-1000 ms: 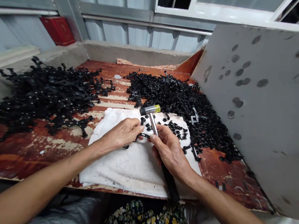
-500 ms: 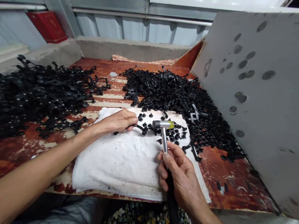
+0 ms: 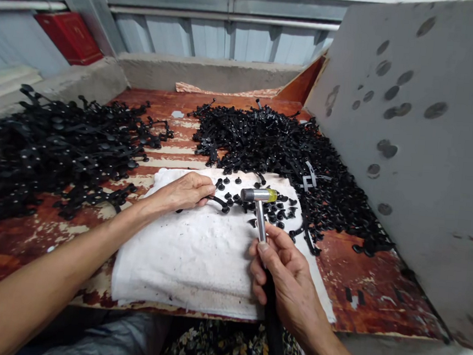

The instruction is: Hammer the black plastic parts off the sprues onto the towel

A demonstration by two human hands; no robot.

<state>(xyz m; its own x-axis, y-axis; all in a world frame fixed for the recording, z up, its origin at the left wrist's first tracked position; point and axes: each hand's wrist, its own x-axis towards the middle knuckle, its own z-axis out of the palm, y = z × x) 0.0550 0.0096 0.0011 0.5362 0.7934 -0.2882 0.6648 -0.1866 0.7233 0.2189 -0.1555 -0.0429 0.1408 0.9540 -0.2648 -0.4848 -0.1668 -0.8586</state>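
Observation:
My right hand [image 3: 280,267] is wrapped round the black grip of a small mallet [image 3: 260,218]. Its metal head has one dark face and one yellow face, and it hovers over the far part of a white cloth [image 3: 187,261]. Pinched in the fingers of my left hand [image 3: 189,191] is a black strip [image 3: 218,202] with a round knob at its end, held low over the cloth. Several small black suction-cup-like pieces [image 3: 280,214] lie on the cloth beyond and under the mallet head.
A big heap of black parts [image 3: 256,140] spreads along the back and right, with a pale grey piece [image 3: 310,175] on it. Another heap of black strips [image 3: 56,151] lies left. A grey spotted panel [image 3: 406,176] walls off the right side. A red box [image 3: 69,37] sits back left.
The view has shifted slightly. Both hands keep their holds, and the mallet and the strip stay almost where they were over the cloth.

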